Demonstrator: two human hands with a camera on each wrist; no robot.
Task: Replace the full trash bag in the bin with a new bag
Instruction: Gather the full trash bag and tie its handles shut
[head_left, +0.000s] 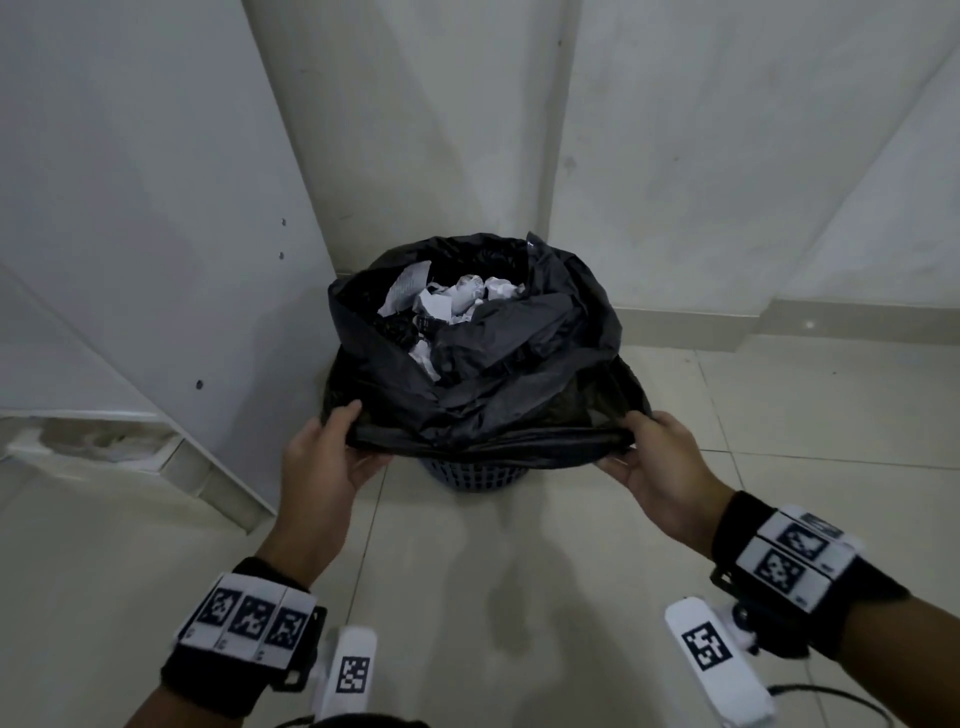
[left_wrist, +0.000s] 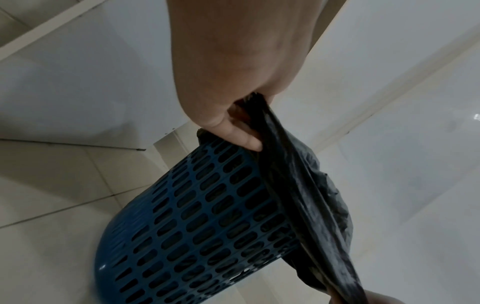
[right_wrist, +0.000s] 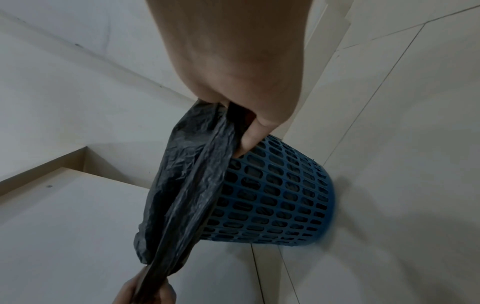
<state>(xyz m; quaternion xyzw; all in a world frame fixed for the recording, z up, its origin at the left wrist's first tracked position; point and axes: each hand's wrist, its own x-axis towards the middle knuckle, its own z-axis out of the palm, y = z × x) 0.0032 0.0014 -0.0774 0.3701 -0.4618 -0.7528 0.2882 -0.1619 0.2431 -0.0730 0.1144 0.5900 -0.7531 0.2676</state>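
A corner is being formed by pale grey walls (head_left: 701, 156), marked here and there with small dark spots. A white panel (head_left: 130, 208) is being leaned or stood at the left, with 3 small holes showing along its edge. The floor (head_left: 493, 597) is being covered by large off-white tiles with thin dark joints. A low skirting (head_left: 727, 322) is being run along the wall's foot. Dim, even light is being cast throughout.

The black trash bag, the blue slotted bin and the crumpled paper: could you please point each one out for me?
black trash bag (head_left: 498, 364), head view, on the wrinkled near fold of its open top.
blue slotted bin (left_wrist: 197, 226), left wrist view, on its perforated side wall.
crumpled paper (head_left: 462, 299), head view, on the white scraps inside the bag.
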